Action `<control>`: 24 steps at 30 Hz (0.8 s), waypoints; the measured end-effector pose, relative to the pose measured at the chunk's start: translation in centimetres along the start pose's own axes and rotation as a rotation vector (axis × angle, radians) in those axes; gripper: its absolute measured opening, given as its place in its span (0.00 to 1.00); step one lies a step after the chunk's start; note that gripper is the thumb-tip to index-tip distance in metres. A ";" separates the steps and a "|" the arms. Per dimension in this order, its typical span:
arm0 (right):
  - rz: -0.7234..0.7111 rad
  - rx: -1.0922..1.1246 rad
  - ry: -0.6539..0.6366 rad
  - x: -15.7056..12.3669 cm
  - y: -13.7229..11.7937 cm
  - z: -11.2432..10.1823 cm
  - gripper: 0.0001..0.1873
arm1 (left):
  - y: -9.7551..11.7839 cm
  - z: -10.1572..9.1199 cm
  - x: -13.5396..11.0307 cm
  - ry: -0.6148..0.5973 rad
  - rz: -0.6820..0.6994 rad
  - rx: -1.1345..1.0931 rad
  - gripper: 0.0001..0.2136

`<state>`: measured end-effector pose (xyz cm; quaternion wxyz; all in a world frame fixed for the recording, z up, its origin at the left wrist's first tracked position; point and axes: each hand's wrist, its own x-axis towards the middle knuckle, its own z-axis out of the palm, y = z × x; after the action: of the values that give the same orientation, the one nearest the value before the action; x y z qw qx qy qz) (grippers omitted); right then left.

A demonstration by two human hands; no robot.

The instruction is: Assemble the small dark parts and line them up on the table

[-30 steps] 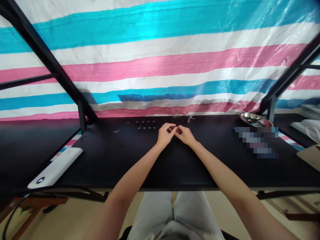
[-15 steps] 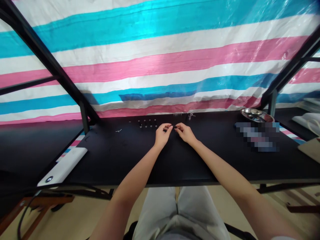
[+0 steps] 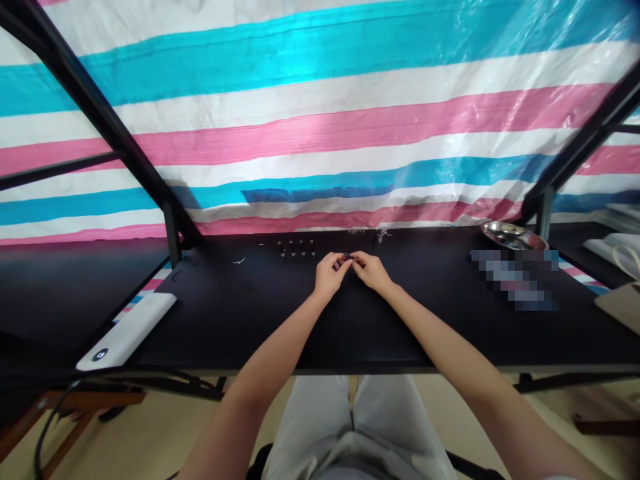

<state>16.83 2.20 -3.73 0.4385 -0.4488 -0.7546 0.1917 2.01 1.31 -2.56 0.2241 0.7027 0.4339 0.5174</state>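
A small dark piece (image 3: 348, 257) is pinched at the fingertips of both hands, just above the black table; its exact kind is too small to make out. My left hand (image 3: 329, 275) is closed on it from the left, thumb and fingers pressed together. From the right, my right hand (image 3: 370, 271) grips the same piece, its fingertips nearly touching the left ones. Beyond the left hand stand several small black cylinders (image 3: 303, 248) with pale ends in a row. Farther back lies a row of tiny silvery pieces (image 3: 357, 232).
Thin whitish scraps (image 3: 383, 235) lie at the back edge, another scrap (image 3: 239, 261) at left. A shiny metal dish (image 3: 537, 241) and a pixelated item (image 3: 515, 280) are on the right. A white elongated device (image 3: 131, 330) rests at left. Striped sheeting (image 3: 320, 147) hangs behind the black table (image 3: 225, 333).
My hands have come closer together around the small dark piece, the fingertips now almost meeting. The view has shifted slightly; the rows on the table look unchanged.
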 end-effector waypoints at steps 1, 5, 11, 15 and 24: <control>-0.011 -0.010 -0.002 0.0 -0.1 0.1 0.11 | 0.0 0.0 0.0 -0.001 0.005 0.023 0.08; -0.033 -0.012 -0.018 -0.3 -0.6 0.1 0.13 | 0.0 -0.2 0.2 0.017 -0.015 0.145 0.10; 0.035 -0.044 0.022 -1.2 -0.8 -0.7 0.17 | -0.1 -1.5 2.0 0.029 -0.290 0.543 0.11; 0.066 -0.067 0.046 -1.4 -0.3 -1.0 0.14 | -0.6 -2.1 3.0 -0.038 -0.438 0.731 0.11; 0.072 -0.063 0.027 -1.4 -0.1 -0.9 0.12 | -1.6 -1.8 3.3 -0.074 -0.490 0.780 0.12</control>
<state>17.83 0.83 -3.82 0.4273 -0.4918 -0.7376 0.1773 0.05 4.67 -1.38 0.0739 0.6295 0.7411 0.2217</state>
